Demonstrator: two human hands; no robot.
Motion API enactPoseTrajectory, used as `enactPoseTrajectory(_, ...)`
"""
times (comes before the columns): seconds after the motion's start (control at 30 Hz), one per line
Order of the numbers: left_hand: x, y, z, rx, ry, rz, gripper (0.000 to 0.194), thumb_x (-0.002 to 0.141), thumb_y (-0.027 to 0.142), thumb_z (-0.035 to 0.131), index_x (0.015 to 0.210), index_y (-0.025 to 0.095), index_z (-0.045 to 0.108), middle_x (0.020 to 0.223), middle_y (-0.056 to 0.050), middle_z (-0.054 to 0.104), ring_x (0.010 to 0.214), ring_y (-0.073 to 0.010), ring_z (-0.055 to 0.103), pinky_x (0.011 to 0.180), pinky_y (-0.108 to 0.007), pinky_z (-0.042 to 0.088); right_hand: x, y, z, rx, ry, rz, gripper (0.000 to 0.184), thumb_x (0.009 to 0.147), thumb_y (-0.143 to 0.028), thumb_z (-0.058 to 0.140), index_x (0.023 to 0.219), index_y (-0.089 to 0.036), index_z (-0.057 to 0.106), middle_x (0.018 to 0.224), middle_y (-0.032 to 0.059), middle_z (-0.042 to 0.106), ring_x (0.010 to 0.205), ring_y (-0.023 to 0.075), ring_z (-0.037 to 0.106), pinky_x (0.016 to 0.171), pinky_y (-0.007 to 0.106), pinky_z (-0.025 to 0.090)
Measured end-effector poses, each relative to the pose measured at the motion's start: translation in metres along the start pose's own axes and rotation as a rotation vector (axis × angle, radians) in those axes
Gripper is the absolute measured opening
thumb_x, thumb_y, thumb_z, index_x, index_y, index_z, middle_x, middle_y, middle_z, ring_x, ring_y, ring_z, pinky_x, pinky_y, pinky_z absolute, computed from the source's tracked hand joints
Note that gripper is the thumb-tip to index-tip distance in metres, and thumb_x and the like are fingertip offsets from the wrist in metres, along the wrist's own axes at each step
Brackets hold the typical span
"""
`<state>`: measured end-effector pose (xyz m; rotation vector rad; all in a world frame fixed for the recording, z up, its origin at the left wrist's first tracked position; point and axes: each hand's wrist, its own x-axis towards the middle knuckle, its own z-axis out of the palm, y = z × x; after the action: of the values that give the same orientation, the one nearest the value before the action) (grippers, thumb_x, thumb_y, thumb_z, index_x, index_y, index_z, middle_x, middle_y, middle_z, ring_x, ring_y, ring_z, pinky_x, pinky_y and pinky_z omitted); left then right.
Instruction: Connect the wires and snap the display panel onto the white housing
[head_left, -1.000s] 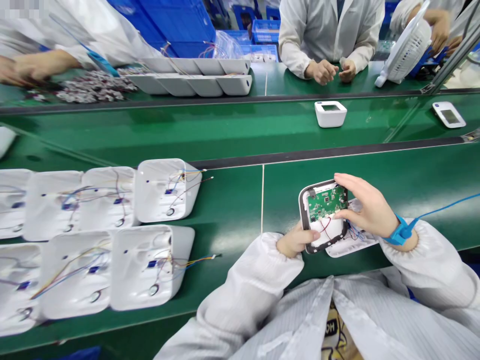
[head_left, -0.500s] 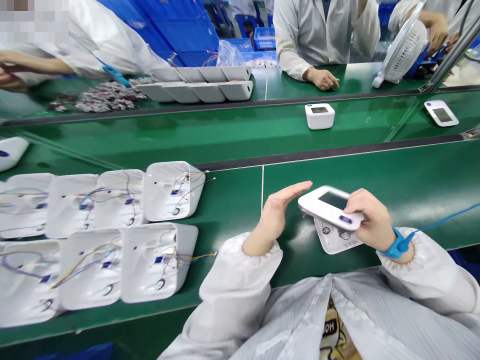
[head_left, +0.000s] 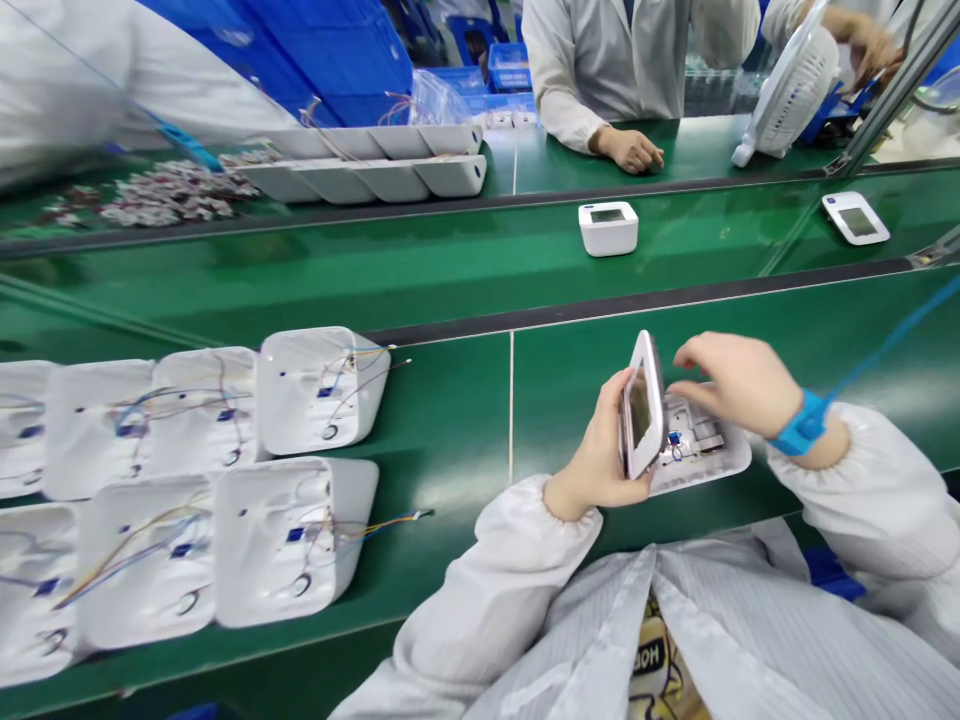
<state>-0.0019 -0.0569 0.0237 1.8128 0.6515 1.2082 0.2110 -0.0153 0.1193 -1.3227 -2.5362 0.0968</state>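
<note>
While the left hand (head_left: 600, 460) gripped the white front cover (head_left: 643, 405) on edge, its screen turned toward me and its long side nearly upright, I watched the right hand (head_left: 731, 382) hover with loosely curled fingers over the open back shell (head_left: 701, 450) lying flat on the green bench (head_left: 465, 420). The cover stood at the shell's left rim, touching or just beside it; I could not tell which, since the left fingers hid the join. The right fingertips looked close to the small blue connector and wires inside the shell, though I could not tell whether they pinched anything. A blue wrist strap (head_left: 801, 424) sat on the right wrist.

To do this well, I judged the cover had to be kept steady and hinged open only as far as the wires allowed, so nothing pulled at the board. The right fingers needed to work on the connector body, not the leads, and tuck any slack clear of the rim before the halves met.

To the left lay rows of open shells with loose coloured wires (head_left: 300, 400). On the conveyor belt (head_left: 375, 270) beyond stood a closed white unit (head_left: 607, 228), and a co-worker's hand (head_left: 628, 150) rested on the far bench.
</note>
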Motion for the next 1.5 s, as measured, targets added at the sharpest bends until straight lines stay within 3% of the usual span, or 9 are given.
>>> enactPoseTrajectory(0.07, -0.003, -0.005, 0.008, -0.135, 0.032, 0.013, 0.109, 0.068, 0.043, 0.079, 0.156, 0.023, 0.017, 0.156, -0.018, 0.027, 0.145, -0.0407, 0.029, 0.121, -0.054, 0.021, 0.002, -0.007, 0.019, -0.119, -0.163, -0.02, 0.021, 0.086, -0.033, 0.073, 0.094, -0.016, 0.064, 0.088, 0.0094, 0.066, 0.08, 0.0234, 0.061, 0.063, 0.033, 0.042)
enactPoseTrajectory(0.17, -0.005, -0.009, 0.014, -0.268, 0.035, -0.034, 0.111, 0.072, 0.056, 0.077, 0.157, 0.023, 0.013, 0.159, -0.019, 0.023, 0.147, -0.039, 0.026, 0.122, -0.053, 0.02, 0.003, -0.02, 0.039, -0.225, -0.23, -0.044, 0.007, 0.089, -0.019, 0.065, 0.094, -0.014, 0.066, 0.088, 0.0115, 0.064, 0.08, 0.0236, 0.059, 0.059, 0.032, 0.037)
enactPoseTrajectory(0.27, -0.007, -0.012, 0.012, -0.319, 0.032, -0.092, 0.11, 0.072, 0.063, 0.075, 0.156, 0.021, 0.017, 0.159, -0.019, 0.023, 0.147, -0.0389, 0.028, 0.121, -0.053, 0.024, 0.0, -0.023, 0.044, -0.223, -0.219, -0.044, 0.013, 0.09, -0.011, 0.059, 0.083, -0.014, 0.068, 0.083, 0.0118, 0.063, 0.078, 0.0225, 0.056, 0.058, 0.033, 0.033)
enactPoseTrajectory(0.37, -0.008, -0.014, 0.009, -0.332, 0.006, -0.115, 0.101, 0.074, 0.064, 0.073, 0.153, 0.021, 0.029, 0.158, -0.019, 0.03, 0.145, -0.0384, 0.032, 0.121, -0.052, 0.024, -0.003, -0.016, 0.042, -0.163, -0.152, -0.059, 0.02, 0.093, -0.013, 0.058, 0.076, -0.016, 0.07, 0.081, 0.011, 0.064, 0.077, 0.0214, 0.052, 0.06, 0.034, 0.034)
enactPoseTrajectory(0.57, -0.004, -0.008, 0.008, -0.329, 0.042, -0.25, 0.088, 0.075, 0.074, 0.067, 0.143, 0.021, 0.048, 0.148, -0.015, 0.047, 0.138, -0.0387, 0.042, 0.12, -0.052, 0.028, -0.007, -0.004, 0.047, 0.02, -0.039, -0.068, 0.025, 0.097, -0.021, 0.056, 0.08, -0.018, 0.074, 0.08, 0.0083, 0.066, 0.077, 0.0202, 0.05, 0.065, 0.034, 0.038)
enactPoseTrajectory(0.7, -0.001, -0.006, 0.009, -0.32, 0.047, -0.262, 0.079, 0.073, 0.075, 0.067, 0.132, 0.022, 0.06, 0.139, -0.012, 0.056, 0.13, -0.0388, 0.049, 0.118, -0.052, 0.031, -0.009, 0.001, 0.051, 0.126, -0.015, -0.069, 0.025, 0.097, -0.02, 0.054, 0.082, -0.017, 0.074, 0.082, 0.0083, 0.067, 0.079, 0.0199, 0.052, 0.067, 0.033, 0.04)
enactPoseTrajectory(0.97, -0.002, -0.01, 0.006, -0.323, 0.025, -0.227, 0.074, 0.079, 0.07, 0.065, 0.136, 0.024, 0.056, 0.14, -0.011, 0.054, 0.129, -0.036, 0.05, 0.116, -0.051, 0.034, -0.01, 0.003, 0.052, 0.206, 0.015, -0.074, 0.028, 0.098, -0.021, 0.051, 0.084, -0.018, 0.075, 0.083, 0.0084, 0.069, 0.079, 0.02, 0.053, 0.07, 0.033, 0.044)
enactPoseTrajectory(1.13, 0.0, -0.01, 0.002, -0.3, -0.015, -0.27, 0.082, 0.073, 0.072, 0.069, 0.138, 0.024, 0.055, 0.14, -0.012, 0.054, 0.129, -0.0387, 0.048, 0.116, -0.054, 0.033, -0.009, 0.004, 0.053, 0.198, 0.014, -0.103, 0.025, 0.095, -0.017, 0.052, 0.085, -0.018, 0.075, 0.081, 0.0071, 0.068, 0.077, 0.0201, 0.052, 0.069, 0.033, 0.043)
enactPoseTrajectory(1.5, -0.001, -0.012, 0.003, -0.311, -0.031, -0.274, 0.079, 0.075, 0.071, 0.069, 0.136, 0.023, 0.056, 0.14, -0.013, 0.053, 0.129, -0.0389, 0.048, 0.115, -0.054, 0.033, -0.003, 0.0, 0.049, 0.15, -0.028, -0.131, 0.025, 0.091, -0.012, 0.052, 0.073, -0.016, 0.068, 0.076, 0.0071, 0.063, 0.075, 0.0192, 0.049, 0.068, 0.032, 0.039)
